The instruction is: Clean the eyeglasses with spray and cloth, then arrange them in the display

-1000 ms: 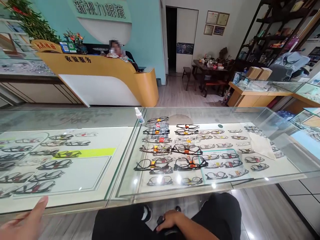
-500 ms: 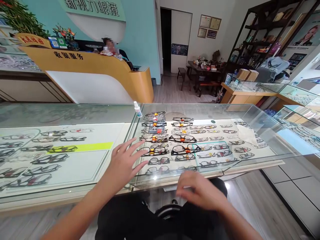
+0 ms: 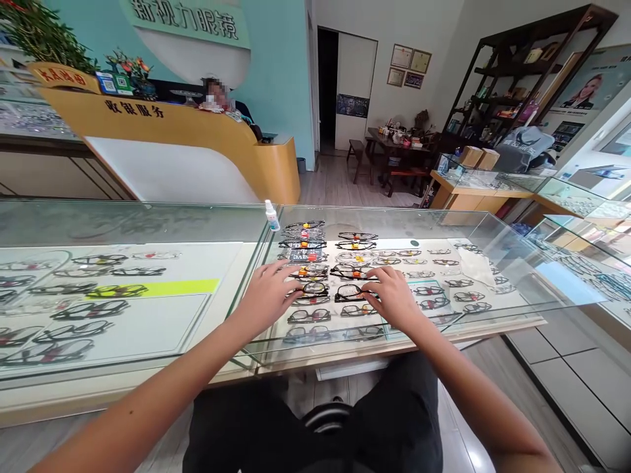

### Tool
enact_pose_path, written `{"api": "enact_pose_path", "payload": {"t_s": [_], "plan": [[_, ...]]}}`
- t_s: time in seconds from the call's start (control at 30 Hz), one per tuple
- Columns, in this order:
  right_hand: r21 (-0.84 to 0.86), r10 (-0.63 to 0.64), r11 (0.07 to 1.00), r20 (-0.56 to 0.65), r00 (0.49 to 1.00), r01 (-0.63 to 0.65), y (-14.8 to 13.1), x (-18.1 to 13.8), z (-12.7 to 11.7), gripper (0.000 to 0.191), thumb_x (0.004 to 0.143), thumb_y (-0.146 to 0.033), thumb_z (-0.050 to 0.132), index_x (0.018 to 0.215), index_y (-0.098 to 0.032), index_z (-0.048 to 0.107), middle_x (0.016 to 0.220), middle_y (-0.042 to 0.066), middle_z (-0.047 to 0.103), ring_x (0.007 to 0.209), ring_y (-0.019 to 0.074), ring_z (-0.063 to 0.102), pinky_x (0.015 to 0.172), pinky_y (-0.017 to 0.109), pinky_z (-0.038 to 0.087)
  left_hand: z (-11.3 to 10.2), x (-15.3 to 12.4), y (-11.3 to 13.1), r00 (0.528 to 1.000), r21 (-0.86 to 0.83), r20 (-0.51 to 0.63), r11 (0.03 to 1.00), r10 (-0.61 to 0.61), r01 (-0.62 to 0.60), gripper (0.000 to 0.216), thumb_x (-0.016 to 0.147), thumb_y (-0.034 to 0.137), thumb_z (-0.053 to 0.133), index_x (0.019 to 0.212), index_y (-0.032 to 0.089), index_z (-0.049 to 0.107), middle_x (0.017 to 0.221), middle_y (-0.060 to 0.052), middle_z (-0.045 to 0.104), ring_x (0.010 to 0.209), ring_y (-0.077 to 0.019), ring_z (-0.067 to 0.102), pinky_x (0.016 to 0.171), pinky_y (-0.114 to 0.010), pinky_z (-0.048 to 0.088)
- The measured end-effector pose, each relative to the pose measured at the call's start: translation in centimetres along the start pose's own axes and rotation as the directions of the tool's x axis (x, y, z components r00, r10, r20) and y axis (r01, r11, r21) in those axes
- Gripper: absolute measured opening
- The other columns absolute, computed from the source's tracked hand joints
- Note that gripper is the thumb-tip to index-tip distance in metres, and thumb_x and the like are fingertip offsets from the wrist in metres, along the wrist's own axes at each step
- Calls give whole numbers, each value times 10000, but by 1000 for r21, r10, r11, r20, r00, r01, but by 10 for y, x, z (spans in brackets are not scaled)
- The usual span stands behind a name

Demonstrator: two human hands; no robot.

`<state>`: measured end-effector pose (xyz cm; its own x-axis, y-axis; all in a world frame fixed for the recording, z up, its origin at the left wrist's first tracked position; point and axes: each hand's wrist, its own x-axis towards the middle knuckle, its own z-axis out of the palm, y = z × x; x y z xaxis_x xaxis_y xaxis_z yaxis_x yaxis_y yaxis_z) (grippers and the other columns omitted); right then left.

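My left hand (image 3: 269,290) is at the left end of a black-framed pair of eyeglasses (image 3: 315,288) on the glass counter, its thumb and fingers closed on the frame's edge. Opposite it, my right hand (image 3: 394,297) pinches the right side of another black pair of eyeglasses (image 3: 348,293). These two pairs lie side by side, each partly covered by my fingers. Behind them, more eyeglasses with orange tags form two columns, among them a black pair (image 3: 355,246) and another (image 3: 302,245).
A small white spray bottle (image 3: 271,215) stands at the back of the glass display counter (image 3: 197,220). Several more frames show through the glass on both sides. A white cloth (image 3: 474,264) lies at the right. Across the room, a person (image 3: 217,95) sits behind a wooden desk (image 3: 187,125).
My left hand has moved right and its spread fingers have closed on a pair of eyeglasses. My right hand has risen from near my lap and taken hold of the neighbouring pair.
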<state>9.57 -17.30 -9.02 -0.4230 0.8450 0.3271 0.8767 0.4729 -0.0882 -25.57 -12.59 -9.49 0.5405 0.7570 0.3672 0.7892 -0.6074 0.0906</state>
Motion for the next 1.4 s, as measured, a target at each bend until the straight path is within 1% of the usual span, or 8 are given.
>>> {"api": "enact_pose_path", "payload": {"t_s": [0.57,0.73,1.03,1.17,1.23,1.3,1.37,1.4], "plan": [[17,-28,1000,58,998,27,23,25,12,143,1124,-275,681,1126,-233,818,1230,78,841,1181,264,654,1067,446,441,12,27,-28,999,-43,25,998,-37,38,237,1032,343,644,971,284,865,1429,-76,811,1515,-427,592,1210,-658,447],[-7,-44,999,66,997,45,24,30,12,140,1118,-270,689,1114,-235,825,1297,98,817,1239,281,640,1057,445,443,12,27,-29,999,-31,41,999,-30,31,275,1049,384,611,989,289,862,1428,-62,815,1509,-400,599,1210,-622,446],[-10,-23,1000,91,996,24,26,39,10,155,1116,-263,684,1123,-225,834,1356,97,808,1276,310,625,1090,488,444,13,31,-29,998,-61,44,997,-38,41,271,1048,377,607,974,280,849,1403,-78,820,1509,-433,601,1224,-682,429],[12,-24,1000,104,994,23,23,36,3,167,1114,-235,668,1079,-211,830,1359,117,795,1299,317,620,1117,504,449,4,29,-16,999,-33,-26,999,-43,42,296,1030,384,615,1203,243,809,1591,-165,692,1551,-429,562,1233,-658,455],[33,-38,999,114,993,34,21,32,-5,161,1111,-227,669,1063,-218,822,1370,109,786,1307,301,623,1131,494,453,-2,27,-4,995,-87,-77,995,-56,49,349,1030,420,611,1279,234,770,1637,-181,642,1562,-418,548,1250,-637,455],[86,-55,995,98,994,46,18,30,-16,161,1119,-244,663,1065,-228,814,1385,96,777,1310,283,628,1140,482,459,-8,29,9,992,-229,-70,970,-101,83,361,1035,482,612,1267,246,757,1571,-162,684,1524,-401,579,1270,-628,446],[155,-63,986,27,998,58,13,32,-29,180,1136,-272,638,1089,-232,808,1383,94,774,1299,278,634,1131,477,471,-14,35,22,980,-457,6,871,-200,181,410,1009,565,664,1265,255,746,1471,-137,734,1419,-377,649,1239,-598,487],[179,-62,982,-30,998,67,10,36,-35,196,1145,-282,619,1105,-233,804,1374,96,776,1292,280,637,1122,477,477,-18,40,28,964,-591,76,768,-253,248,447,986,600,700,1264,252,743,1417,-130,754,1347,-361,687,1188,-566,533]]}}
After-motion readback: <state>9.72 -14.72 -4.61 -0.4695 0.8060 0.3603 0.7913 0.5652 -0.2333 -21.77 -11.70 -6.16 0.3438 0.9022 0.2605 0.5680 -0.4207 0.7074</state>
